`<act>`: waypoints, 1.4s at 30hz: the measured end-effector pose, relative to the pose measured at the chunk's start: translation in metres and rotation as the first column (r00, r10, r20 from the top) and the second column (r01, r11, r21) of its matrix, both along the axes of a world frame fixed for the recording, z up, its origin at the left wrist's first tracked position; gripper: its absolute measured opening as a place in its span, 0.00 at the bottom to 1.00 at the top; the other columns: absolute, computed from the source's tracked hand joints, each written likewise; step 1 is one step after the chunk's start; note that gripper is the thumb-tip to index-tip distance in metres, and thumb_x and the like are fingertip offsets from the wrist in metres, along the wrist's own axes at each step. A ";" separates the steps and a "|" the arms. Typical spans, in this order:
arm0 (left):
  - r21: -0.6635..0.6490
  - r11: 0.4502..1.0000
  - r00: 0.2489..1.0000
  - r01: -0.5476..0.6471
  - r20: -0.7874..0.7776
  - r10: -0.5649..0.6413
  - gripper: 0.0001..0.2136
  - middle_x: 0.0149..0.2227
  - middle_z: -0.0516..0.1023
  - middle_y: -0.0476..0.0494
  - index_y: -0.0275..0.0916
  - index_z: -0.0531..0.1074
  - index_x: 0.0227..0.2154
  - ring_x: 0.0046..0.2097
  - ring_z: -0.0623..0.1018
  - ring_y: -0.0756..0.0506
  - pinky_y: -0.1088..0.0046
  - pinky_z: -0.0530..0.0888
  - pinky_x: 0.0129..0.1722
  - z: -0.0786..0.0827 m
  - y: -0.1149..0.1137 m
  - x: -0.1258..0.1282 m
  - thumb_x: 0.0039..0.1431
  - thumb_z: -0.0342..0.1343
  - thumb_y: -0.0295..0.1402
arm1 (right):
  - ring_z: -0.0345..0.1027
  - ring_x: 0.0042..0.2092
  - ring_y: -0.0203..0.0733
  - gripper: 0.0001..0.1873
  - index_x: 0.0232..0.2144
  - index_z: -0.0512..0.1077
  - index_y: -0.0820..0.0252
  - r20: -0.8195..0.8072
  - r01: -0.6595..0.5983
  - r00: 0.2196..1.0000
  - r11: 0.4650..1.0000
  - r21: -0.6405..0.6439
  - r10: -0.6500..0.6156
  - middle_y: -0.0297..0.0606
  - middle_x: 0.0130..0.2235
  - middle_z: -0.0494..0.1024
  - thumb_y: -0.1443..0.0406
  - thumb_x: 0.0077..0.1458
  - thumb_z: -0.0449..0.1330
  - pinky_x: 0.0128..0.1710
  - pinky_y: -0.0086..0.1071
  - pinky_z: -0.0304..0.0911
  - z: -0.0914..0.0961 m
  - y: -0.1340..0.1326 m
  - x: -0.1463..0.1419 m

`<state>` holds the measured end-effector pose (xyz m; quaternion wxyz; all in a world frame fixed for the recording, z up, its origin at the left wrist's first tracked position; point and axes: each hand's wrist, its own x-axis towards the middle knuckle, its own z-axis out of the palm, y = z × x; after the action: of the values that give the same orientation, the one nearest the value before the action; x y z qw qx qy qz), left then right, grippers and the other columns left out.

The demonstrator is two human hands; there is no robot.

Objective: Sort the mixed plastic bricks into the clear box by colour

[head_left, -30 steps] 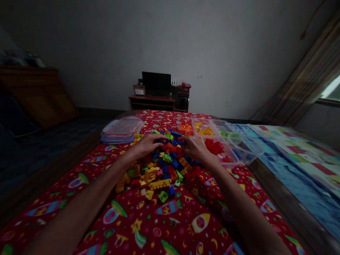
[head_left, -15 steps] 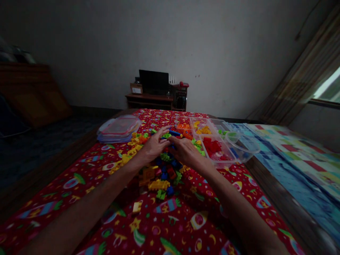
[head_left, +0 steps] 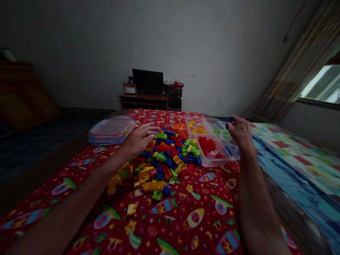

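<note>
My right hand [head_left: 241, 132] is raised over the clear containers on the right, its fingers closed on a blue toy brick [head_left: 228, 122]. Spread fingers and nothing held mark my left hand [head_left: 139, 140], which hovers at the left side of a heap of mixed toy bricks [head_left: 170, 152]. Red bricks [head_left: 208, 146] lie in a clear plastic box [head_left: 212, 163] beside the heap. Behind it, a box section holds yellow bricks [head_left: 199, 129]. Orange bricks [head_left: 178, 127] and green bricks [head_left: 218, 131] sit in other containers. My right hand and wrist partly cover the container with blue bricks.
Stacked plastic lids [head_left: 113, 129] lie at the table's left. A single pale yellow brick [head_left: 132, 209] rests on the red patterned cloth [head_left: 159, 230] near me. A bed with a blue and checked cover [head_left: 289, 159] adjoins the right side. A desk with a monitor [head_left: 148, 81] stands against the wall.
My right hand has left the heap and swung right over the containers with a blue brick. My left hand has drawn back slightly left, uncovering the middle of the heap.
</note>
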<state>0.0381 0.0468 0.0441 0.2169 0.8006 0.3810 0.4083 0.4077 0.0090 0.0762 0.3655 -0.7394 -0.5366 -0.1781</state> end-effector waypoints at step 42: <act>0.246 0.963 0.868 0.113 -0.496 0.024 0.09 0.36 0.75 0.42 0.39 0.75 0.34 0.41 0.73 0.44 0.67 0.70 0.43 -0.049 0.017 -0.008 0.57 0.55 0.38 | 0.68 0.35 0.39 0.20 0.47 0.71 0.59 0.020 -0.681 0.602 0.526 -0.510 0.798 0.39 0.35 0.77 0.73 0.52 0.53 0.31 0.27 0.51 -0.058 0.000 -0.173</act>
<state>0.0302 0.0639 -0.0044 0.0119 0.9087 0.3467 0.2323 0.2344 0.0092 0.0182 0.1522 -0.4719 -0.8678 0.0336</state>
